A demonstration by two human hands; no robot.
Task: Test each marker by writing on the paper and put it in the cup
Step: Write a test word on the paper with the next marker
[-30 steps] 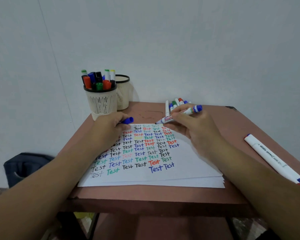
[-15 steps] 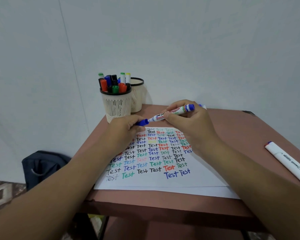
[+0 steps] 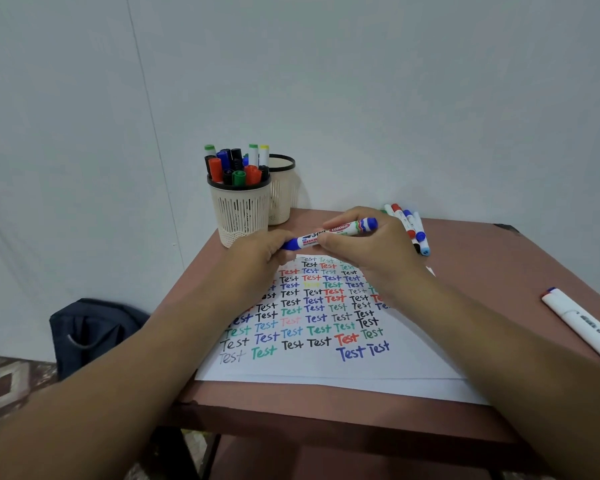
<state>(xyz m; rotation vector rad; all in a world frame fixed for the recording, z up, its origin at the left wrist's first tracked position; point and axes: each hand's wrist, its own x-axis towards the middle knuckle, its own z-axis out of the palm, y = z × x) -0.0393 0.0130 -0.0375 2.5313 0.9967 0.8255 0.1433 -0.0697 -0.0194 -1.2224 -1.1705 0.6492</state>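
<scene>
A blue marker (image 3: 329,233) lies level between both hands above the far edge of the paper (image 3: 326,362). My right hand (image 3: 371,251) grips its white barrel. My left hand (image 3: 257,258) pinches the blue cap, which sits on the marker's tip. The paper carries rows of the word "Test" in several colours. A cream slotted cup (image 3: 240,209) at the table's back left is packed with several capped markers. A second cream cup (image 3: 283,192) stands behind it; its inside is hidden.
Several loose markers (image 3: 411,228) lie in a bunch at the back of the brown table (image 3: 499,265), right of my hands. A large white marker (image 3: 582,327) lies at the right edge. A dark bag (image 3: 90,330) sits on the floor to the left.
My left hand brought the blue cap to the marker's tip and it now sits on the marker. The marker has turned more level. The camera view has shifted left.
</scene>
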